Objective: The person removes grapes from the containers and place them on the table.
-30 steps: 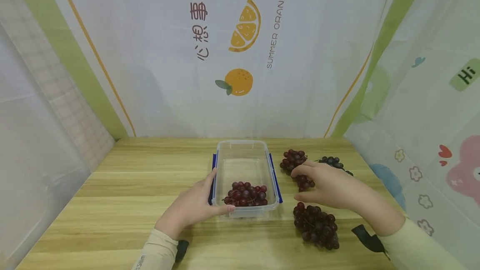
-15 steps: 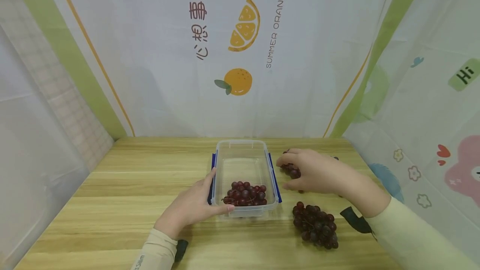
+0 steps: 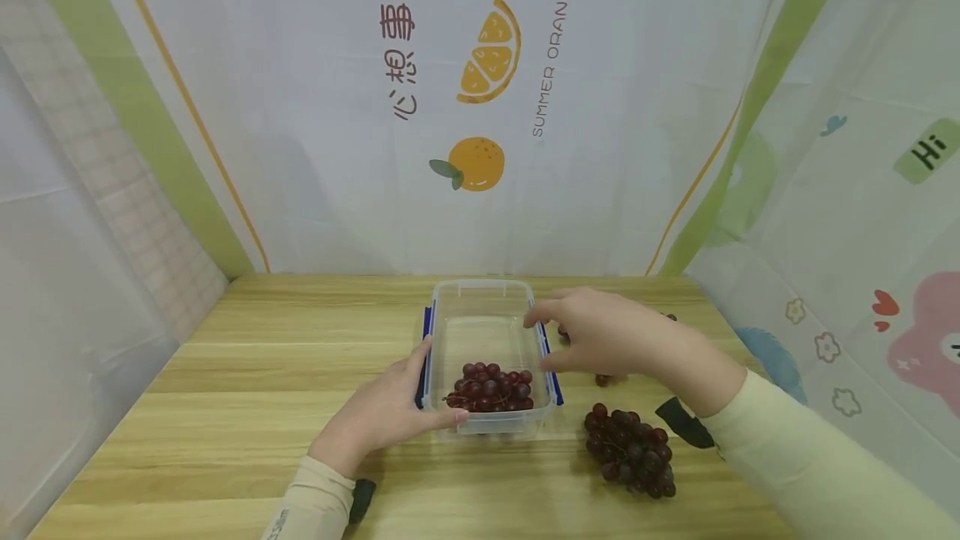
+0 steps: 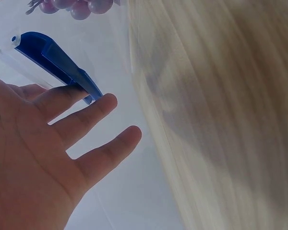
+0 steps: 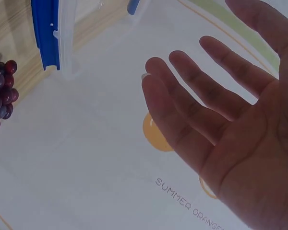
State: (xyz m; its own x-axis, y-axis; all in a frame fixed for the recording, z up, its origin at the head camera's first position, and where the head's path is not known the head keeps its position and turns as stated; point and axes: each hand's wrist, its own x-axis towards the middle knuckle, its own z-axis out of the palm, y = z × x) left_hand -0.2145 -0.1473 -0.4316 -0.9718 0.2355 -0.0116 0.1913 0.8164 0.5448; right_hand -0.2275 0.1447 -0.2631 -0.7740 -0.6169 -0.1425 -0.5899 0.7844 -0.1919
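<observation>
A clear plastic food container (image 3: 487, 423) with blue side latches stands uncovered mid-table, a bunch of red grapes (image 3: 491, 388) lying in its near end. My left hand (image 3: 382, 415) rests against the near left corner, thumb at the front rim and fingers along the side. In the left wrist view those fingers are extended, touching a blue latch (image 4: 57, 57). My right hand (image 3: 607, 332) is at the container's right edge, holding nothing; its fingers are spread in the right wrist view. Another bunch of grapes (image 3: 630, 451) lies to the near right.
More grapes (image 3: 602, 379) lie beneath and behind the right hand, mostly hidden by it. A few dark grapes (image 3: 670, 317) show past the wrist. Printed cloth (image 3: 322, 148) hangs behind the wooden table (image 3: 262, 398) and along both sides.
My right hand has moved left from above the far-right grapes to the container's right edge, with nothing in it. The left hand and the container have stayed in place.
</observation>
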